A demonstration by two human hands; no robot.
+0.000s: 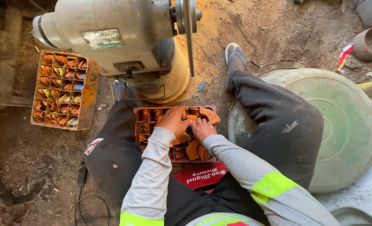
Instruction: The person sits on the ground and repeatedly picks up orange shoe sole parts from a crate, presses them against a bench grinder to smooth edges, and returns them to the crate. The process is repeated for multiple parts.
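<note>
A seated person, seen from above, keeps a red crate (140,125) between the knees, close enough for both hands to work in it. The left hand (174,120) lies curled over orange curved pieces (193,149); whether it grips one, I cannot tell. The right hand (202,129) pinches a piece. A second full crate (65,91) waits beside the grinder (119,33).
</note>
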